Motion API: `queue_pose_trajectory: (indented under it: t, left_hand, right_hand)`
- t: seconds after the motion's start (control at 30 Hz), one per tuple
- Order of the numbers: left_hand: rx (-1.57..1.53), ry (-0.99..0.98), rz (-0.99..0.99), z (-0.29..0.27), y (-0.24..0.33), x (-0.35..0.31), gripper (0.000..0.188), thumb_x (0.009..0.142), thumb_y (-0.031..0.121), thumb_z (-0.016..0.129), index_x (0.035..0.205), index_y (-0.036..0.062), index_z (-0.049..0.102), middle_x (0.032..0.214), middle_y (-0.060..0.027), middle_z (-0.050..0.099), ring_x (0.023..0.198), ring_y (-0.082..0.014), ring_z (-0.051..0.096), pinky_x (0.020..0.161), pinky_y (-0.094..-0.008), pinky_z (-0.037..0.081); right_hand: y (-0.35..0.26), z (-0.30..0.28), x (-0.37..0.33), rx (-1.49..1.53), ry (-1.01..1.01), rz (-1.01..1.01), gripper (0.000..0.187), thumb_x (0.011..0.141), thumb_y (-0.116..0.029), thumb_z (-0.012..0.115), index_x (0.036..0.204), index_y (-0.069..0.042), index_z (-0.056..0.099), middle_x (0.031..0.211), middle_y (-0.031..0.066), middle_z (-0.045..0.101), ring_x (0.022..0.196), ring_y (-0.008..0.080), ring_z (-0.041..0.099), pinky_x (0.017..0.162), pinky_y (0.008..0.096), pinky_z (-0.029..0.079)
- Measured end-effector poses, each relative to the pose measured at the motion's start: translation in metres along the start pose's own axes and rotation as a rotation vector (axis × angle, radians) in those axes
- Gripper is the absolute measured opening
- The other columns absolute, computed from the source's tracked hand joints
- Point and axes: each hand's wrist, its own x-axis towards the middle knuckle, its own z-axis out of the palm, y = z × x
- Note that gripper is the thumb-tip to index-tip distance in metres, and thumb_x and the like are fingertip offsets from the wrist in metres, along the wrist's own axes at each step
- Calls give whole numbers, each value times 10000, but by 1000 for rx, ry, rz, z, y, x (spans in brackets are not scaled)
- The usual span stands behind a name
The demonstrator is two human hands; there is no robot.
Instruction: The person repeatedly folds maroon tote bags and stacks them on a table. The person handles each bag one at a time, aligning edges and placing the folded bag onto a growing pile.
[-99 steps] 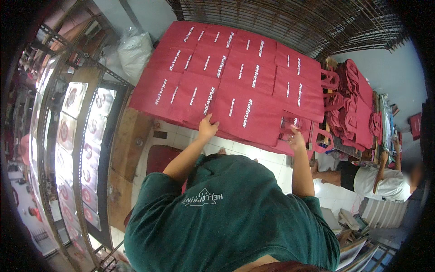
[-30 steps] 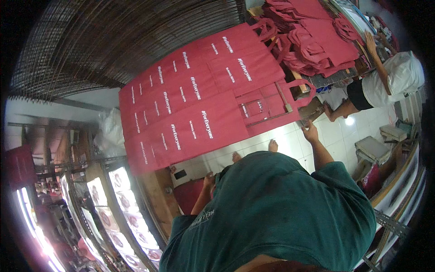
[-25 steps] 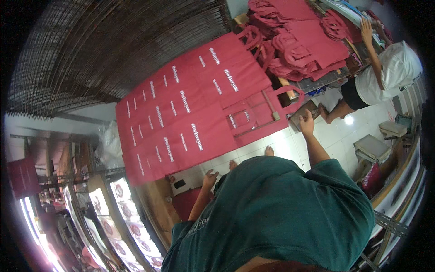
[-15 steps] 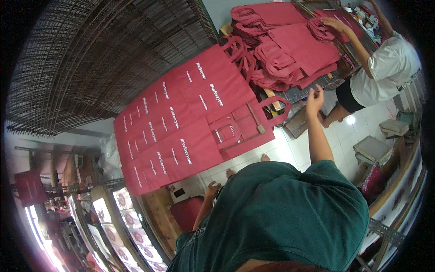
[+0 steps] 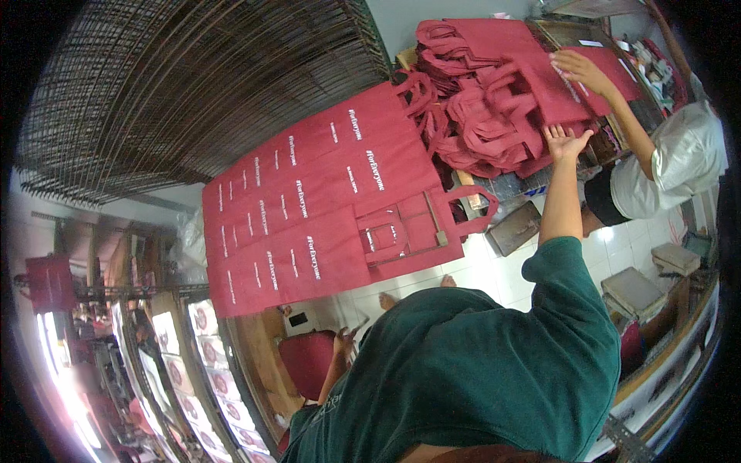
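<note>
My right hand [image 5: 567, 144] reaches out palm up with fingers spread, nothing resting in it. Just beyond it, a co-worker's hand [image 5: 584, 75] holds a red cloth bag [image 5: 559, 86] with white print, its lower edge close to my fingers; whether they touch I cannot tell. My left hand [image 5: 343, 341] hangs low by my side, fingers apart and slightly curled, near a red seat [image 5: 307, 363]. In front of me, printed red bags [image 5: 309, 220] lie overlapping in rows. On the nearest one is a thin rectangular frame [image 5: 432, 224].
A heap of red bags with looped handles [image 5: 482, 116] covers the table at the back right. Wire racks [image 5: 201, 85] stand at the far left. A dark phone [image 5: 298, 318] lies beside the red seat. Boxes [image 5: 633, 293] sit on the right; the co-worker [image 5: 679, 166] stands beyond.
My right hand has stretched farther out toward the heap and opened, palm up. The co-worker has brought a printed red bag toward it. My left hand has shifted slightly left and down.
</note>
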Motion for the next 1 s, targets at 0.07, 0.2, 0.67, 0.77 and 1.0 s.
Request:
queue_pose_trajectory:
  t: [0.07, 0.2, 0.67, 0.77, 1.0]
  left_hand:
    - [21, 37, 136, 21, 27, -27, 515, 800, 231, 652, 1237, 33, 463, 809, -96, 617, 644, -158, 572, 525, -294, 451]
    - [262, 147, 368, 39, 49, -57, 435, 811, 245, 638, 1167, 19, 527, 807, -97, 624, 664, -139, 581, 582, -274, 470]
    - [322, 212, 1224, 124, 386, -165, 927, 646, 257, 789, 1383, 80, 256, 1346, -173, 335, 1241, -279, 347, 915, -358, 424]
    - [356, 223, 1327, 129, 420, -179, 1016, 626, 271, 805, 1400, 63, 180, 1401, -165, 253, 1286, -280, 277, 968, -370, 379]
    - [162, -651, 1129, 161, 449, -184, 404, 817, 187, 644, 1131, -44, 538, 1084, -125, 603, 970, -158, 558, 872, -305, 429]
  right_hand:
    - [6, -21, 39, -169, -88, 8, 739, 814, -331, 565, 1347, -74, 123, 1261, 180, 409, 1121, 348, 465, 904, 517, 401]
    - [53, 23, -9, -560, -115, -198, 569, 686, 75, 561, 1193, -42, 332, 1046, 81, 506, 901, 210, 543, 753, 365, 467]
    - [18, 188, -306, -1892, -1952, -349, 581, 631, 36, 467, 1205, -46, 508, 1142, 194, 562, 990, 327, 574, 822, 373, 459]
    - [-6, 198, -332, -1778, -1899, -395, 565, 617, 66, 438, 1166, -26, 534, 1102, 188, 589, 956, 319, 599, 772, 352, 475]
    - [-59, 177, -299, -1645, -1518, -680, 493, 742, 56, 493, 1230, -13, 488, 1271, 113, 507, 1194, 229, 456, 958, 320, 360]
